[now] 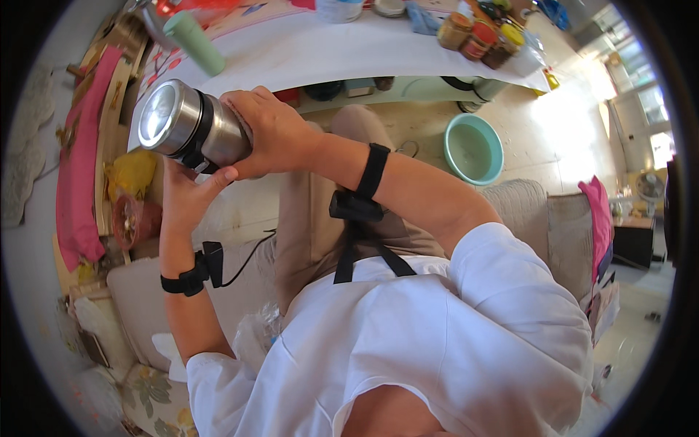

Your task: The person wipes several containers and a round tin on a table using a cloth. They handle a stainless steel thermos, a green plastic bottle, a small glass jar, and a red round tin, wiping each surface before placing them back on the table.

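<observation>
A stainless steel thermos (223, 136) with a black band and a shiny round end is tilted in front of me, at the table's near left edge. My right hand (273, 135) is wrapped round its body from the right. From below, my left hand (191, 198) supports it, the thumb lying along its underside and the other fingers hidden behind the metal. A thin brownish edge shows between my right hand and the thermos; I cannot tell what it is. Beyond the thermos, a pale green bottle (194, 44) stands on the white-covered table (306, 62).
Jars (480, 42) and a blue cloth (423, 19) are at the table's far right. A turquoise basin (474, 149) stands on the floor to the right. At left are a pink cloth (87, 160) and a reddish basket (136, 221). I sit on a beige sofa (515, 211).
</observation>
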### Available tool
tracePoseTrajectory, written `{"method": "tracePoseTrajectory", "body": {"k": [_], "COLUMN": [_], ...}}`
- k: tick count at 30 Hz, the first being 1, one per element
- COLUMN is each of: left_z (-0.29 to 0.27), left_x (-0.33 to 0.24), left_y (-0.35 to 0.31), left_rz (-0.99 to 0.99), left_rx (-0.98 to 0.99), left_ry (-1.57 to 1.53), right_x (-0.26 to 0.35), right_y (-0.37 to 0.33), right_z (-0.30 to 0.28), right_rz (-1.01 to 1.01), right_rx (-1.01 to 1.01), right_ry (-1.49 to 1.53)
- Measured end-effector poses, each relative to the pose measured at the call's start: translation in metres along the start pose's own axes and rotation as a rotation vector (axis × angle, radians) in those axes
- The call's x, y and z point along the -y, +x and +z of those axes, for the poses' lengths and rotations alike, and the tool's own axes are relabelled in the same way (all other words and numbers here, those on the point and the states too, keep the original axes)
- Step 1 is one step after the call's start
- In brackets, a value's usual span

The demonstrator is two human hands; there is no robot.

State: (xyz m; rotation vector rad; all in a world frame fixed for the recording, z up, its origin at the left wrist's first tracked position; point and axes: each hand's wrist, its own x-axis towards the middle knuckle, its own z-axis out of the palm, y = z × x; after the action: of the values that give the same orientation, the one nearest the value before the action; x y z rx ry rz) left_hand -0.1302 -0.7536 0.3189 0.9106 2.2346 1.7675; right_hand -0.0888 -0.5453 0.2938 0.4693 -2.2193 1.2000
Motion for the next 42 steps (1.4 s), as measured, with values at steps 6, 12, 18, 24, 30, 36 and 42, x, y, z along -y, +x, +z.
{"method": "tracePoseTrajectory", "body": {"k": [6,12,18,24,30,36,42], "left_z": [0.078,0.146,0.121,0.084,0.07,0.095,0.162], "left_x": [-0.031,-0.052,-0.062,-0.044,-0.006,0.02,0.014], "left_y": [0.034,0.051,0.041,0.035,0.053,0.088,0.136], "left_rz": [0.119,0.151,0.17,0.052,-0.011,0.009,0.02], "left_rx": [0.0,0.191,0.056,-0.102,-0.137,-0.07,0.145], "left_ry": [-0.159,-0.387,-0.254,-0.257,-0.155,-0.204,-0.209], "right_x": [0.017,0.023,0.022,0.013,-0.024,-0.073,-0.142], "right_y": [-0.018,-0.052,-0.027,-0.001,-0.005,-0.041,-0.164], "right_z": [-0.079,-0.137,-0.12,-0.07,-0.066,-0.111,-0.211], "right_rz": [-0.025,0.107,0.179,0.162,0.353,0.783,0.821], "right_rx": [-0.179,-0.206,-0.079,0.009,0.083,-0.222,-0.573], "right_ry": [-0.29,-0.342,0.011,0.108,0.436,1.018,1.095]}}
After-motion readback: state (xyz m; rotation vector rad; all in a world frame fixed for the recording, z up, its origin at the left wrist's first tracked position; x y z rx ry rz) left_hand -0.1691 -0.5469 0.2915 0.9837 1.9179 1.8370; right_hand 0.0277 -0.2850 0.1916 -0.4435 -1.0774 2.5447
